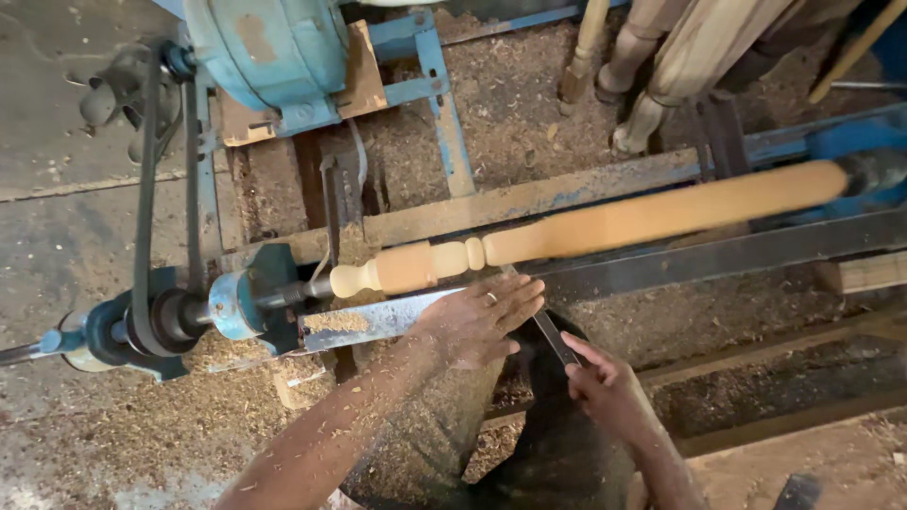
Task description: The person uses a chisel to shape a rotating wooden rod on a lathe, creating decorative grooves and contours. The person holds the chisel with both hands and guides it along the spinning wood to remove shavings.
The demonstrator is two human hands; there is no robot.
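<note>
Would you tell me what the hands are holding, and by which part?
A dark metal turning chisel: the right hand has its grip on the handle end, and the left hand presses the blade end near the pale wooden spindle.

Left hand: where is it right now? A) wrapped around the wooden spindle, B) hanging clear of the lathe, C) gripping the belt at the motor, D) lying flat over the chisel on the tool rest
D: the left hand lies palm-down over the chisel on the tool rest, just below the spindle, while the right hand grips the handle end.
</note>
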